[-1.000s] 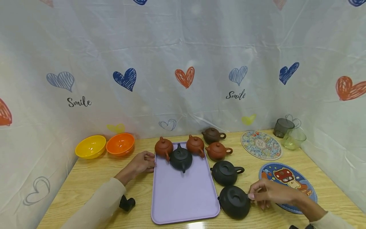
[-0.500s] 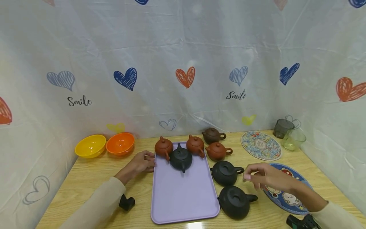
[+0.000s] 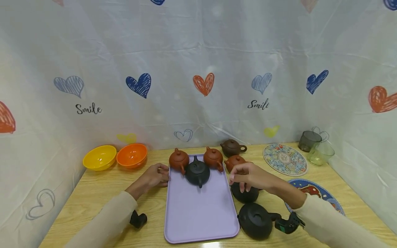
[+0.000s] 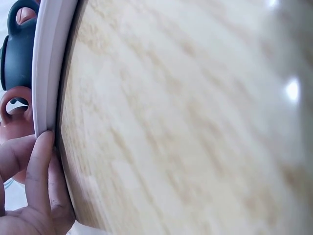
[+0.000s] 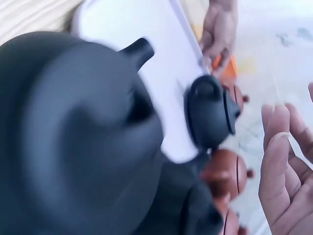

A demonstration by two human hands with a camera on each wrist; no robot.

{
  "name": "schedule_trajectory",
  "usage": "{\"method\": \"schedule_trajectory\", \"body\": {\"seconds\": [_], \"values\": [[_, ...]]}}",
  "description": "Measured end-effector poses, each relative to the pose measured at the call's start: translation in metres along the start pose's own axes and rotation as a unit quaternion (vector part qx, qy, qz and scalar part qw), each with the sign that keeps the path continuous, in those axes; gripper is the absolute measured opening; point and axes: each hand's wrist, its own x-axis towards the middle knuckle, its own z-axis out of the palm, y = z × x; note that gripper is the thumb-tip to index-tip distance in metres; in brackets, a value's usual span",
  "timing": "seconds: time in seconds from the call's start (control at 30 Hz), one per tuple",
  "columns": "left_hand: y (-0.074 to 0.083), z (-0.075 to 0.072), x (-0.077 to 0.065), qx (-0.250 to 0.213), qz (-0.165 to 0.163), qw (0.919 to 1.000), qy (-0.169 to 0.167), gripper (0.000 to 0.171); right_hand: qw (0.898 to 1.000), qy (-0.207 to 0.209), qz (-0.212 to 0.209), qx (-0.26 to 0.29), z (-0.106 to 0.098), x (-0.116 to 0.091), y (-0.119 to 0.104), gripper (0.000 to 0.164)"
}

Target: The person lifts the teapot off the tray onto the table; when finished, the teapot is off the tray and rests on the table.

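My left hand (image 3: 154,175) grips the left rim of a lavender tray (image 3: 201,213); its fingertips (image 4: 45,138) meet at the rim in the left wrist view. At the tray's far end stand two reddish-brown teapots (image 3: 179,160) with a black teapot (image 3: 197,173) between them. Just right of the tray, my right hand (image 3: 252,176) hovers with loosely bent fingers and holds nothing. Beneath it sits another black teapot (image 3: 245,194), partly hidden. Behind the hand is a third reddish-brown teapot (image 3: 234,162), its handle covered. A larger black teapot (image 3: 255,220) stands nearer the front.
A dark brown teapot (image 3: 232,148) stands by the back wall. On the right lie a patterned round mat (image 3: 285,159) and a blue round mat (image 3: 328,198), with a grey glass (image 3: 310,140) and a greenish glass (image 3: 321,153) behind. Yellow (image 3: 100,157) and orange (image 3: 132,155) bowls stand back left.
My right hand has let go of the front black teapot's handle and moved up and left, over the black teapot behind it. My left hand stays at the tray's rim.
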Motion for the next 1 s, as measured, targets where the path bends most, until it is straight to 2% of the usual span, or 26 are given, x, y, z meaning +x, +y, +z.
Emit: {"method": "schedule_trajectory", "body": {"seconds": [0.27,0.47,0.73,1.0], "values": [[0.002,0.0,-0.002,-0.002,0.003,1.0,-0.003,0.043,0.999,0.027,0.04,0.008,0.026,0.044,-0.016,0.032],[0.004,0.001,-0.002,-0.002,0.001,1.0,-0.004,0.044,0.996,0.045,0.08,0.005,0.042,0.069,-0.017,0.031],[0.003,0.002,-0.001,0.0,0.0,1.0,-0.007,0.042,0.992,0.03,0.124,-0.005,0.057,0.084,-0.012,0.028],[0.003,0.0,0.0,0.005,-0.004,1.0,-0.004,0.041,0.99,0.033,0.132,-0.041,0.065,0.09,-0.012,0.031]]}}
